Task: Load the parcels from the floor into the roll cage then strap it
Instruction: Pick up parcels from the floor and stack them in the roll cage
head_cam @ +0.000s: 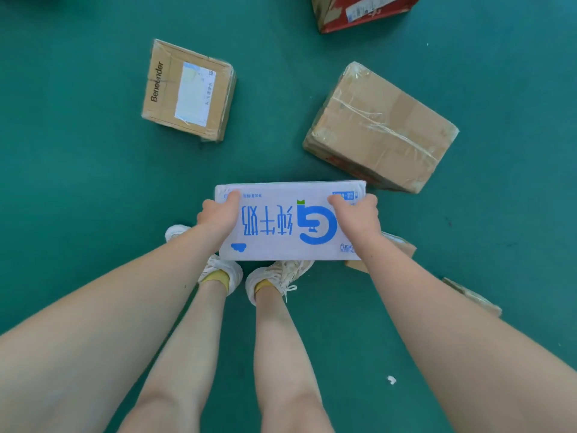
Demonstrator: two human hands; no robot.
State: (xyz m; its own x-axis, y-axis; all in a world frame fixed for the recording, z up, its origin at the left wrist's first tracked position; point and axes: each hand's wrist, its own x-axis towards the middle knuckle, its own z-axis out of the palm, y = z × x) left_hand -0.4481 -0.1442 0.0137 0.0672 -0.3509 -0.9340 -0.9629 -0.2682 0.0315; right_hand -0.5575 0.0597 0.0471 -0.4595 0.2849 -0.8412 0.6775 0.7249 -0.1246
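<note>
Currently you hold a white milk case (290, 226) with blue print at the centre of the frame, its long side running left to right and its lettering upside down to you. Your left hand (218, 214) grips its left end and your right hand (357, 218) its right end. Each thumb (232, 196) lies pressed flat on the top face, while the other fingers curl round the short ends, mostly hidden. The case covers the toes of your white sneakers (232, 270) on the green floor (78, 182). Well apart at upper left lies a small cardboard parcel (189, 90) with a white shipping label and black lettering along one edge. At upper right, near the case's far corner, sits a larger brown parcel (381, 126) wrapped in clear tape. A red box (359, 10) is cut off by the top edge. A flat cardboard piece (402, 243) shows from behind your right wrist, and a second cardboard piece (471, 296) lies lower right of it.
</note>
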